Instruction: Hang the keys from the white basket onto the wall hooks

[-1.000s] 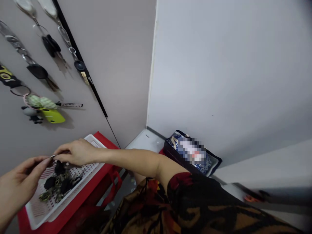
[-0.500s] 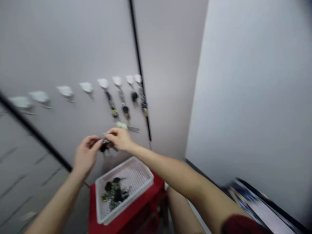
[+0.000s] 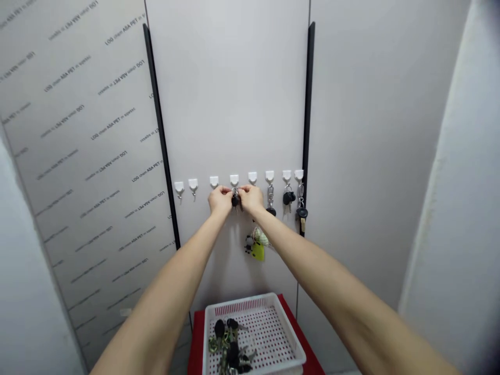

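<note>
Black-headed key bunch [image 3: 235, 200] hangs in the gap between my two hands, its metal ring [image 3: 235, 190] just below a white hook [image 3: 234, 179], fourth from left in the row; can't tell if the ring is over the hook. My left hand [image 3: 220, 200] is nearly closed, thumb and fingertips pinching the bunch from the left. My right hand [image 3: 252, 198] is likewise narrowed to a pinch, on the right side of it. Keys point down along the pale panel [image 3: 234, 125]. Green tag [image 3: 258, 252] hangs below my right hand. White basket [image 3: 273, 333] sits well below both hands, on a red surface [image 3: 197, 338], piled keys [image 3: 233, 354] at its left side.
</note>
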{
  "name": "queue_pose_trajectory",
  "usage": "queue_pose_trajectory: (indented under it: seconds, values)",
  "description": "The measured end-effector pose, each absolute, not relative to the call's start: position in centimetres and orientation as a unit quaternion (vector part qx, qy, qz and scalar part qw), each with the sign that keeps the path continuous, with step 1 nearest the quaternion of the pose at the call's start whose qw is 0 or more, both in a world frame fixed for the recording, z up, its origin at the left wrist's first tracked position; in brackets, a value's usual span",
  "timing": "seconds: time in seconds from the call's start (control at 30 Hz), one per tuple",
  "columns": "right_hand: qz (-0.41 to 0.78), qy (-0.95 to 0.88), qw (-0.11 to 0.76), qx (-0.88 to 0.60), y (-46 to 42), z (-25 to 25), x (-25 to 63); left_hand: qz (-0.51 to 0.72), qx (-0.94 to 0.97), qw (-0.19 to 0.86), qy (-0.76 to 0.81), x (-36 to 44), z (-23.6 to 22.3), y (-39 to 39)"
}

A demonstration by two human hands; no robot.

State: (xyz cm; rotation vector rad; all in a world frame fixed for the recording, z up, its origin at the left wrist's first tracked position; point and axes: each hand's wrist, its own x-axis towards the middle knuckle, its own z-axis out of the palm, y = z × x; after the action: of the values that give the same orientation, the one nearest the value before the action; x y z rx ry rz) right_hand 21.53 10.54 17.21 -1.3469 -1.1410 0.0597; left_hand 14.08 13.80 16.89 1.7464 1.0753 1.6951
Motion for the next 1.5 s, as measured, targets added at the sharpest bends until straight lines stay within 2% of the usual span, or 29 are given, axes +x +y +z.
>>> queue_pose_trajectory:
  seconds: [0.13,0.3,0.57,0.67,0.83,0.93,1.07,1.13,1.27,1.5]
  values:
    - [-0.021,-0.519,0.583,-0.624,10.6,16.3,21.5,0.566,0.676,0.224,0.416,12.9,14.9,14.0]
    - [-0.023,-0.544,0.616,-0.569,11.4,15.1,21.7,0.538,0.706,0.239,0.393,11.4,12.1,12.9]
    - [-0.004,-0.49,0.636,-0.596,13.2,16.0,21.9,0.546,0.746,0.203,0.322,13.4,15.2,13.0]
    - [0.027,-0.504,0.633,-0.588,12.9,16.2,22.0,0.536,0.74,0.23,0.335,13.2,15.0,13.1]
    - [-0.022,-0.535,0.618,-0.576,10.3,12.2,21.5,0.486,0.754,0.284,0.337,10.9,9.5,11.8]
    - [0.007,-0.623,0.524,-0.581,7.7,5.9,20.9,0.42,0.781,0.293,0.358,8.4,3.5,10.1]
    - [0.148,-0.745,0.259,-0.597,3.9,-3.7,20.0,0.297,0.823,0.277,0.397,5.2,-4.4,7.4]
    - [0.165,-0.763,0.178,-0.599,2.8,-7.0,19.7,0.249,0.846,0.244,0.403,4.2,-7.2,6.4]
    - [0.123,-0.773,0.145,-0.605,2.9,-9.3,19.2,0.225,0.879,0.174,0.382,3.6,-9.6,5.8]
    - [0.108,-0.726,0.113,-0.67,5.6,-8.8,17.3,0.311,0.832,0.152,0.434,3.9,-10.2,5.8]
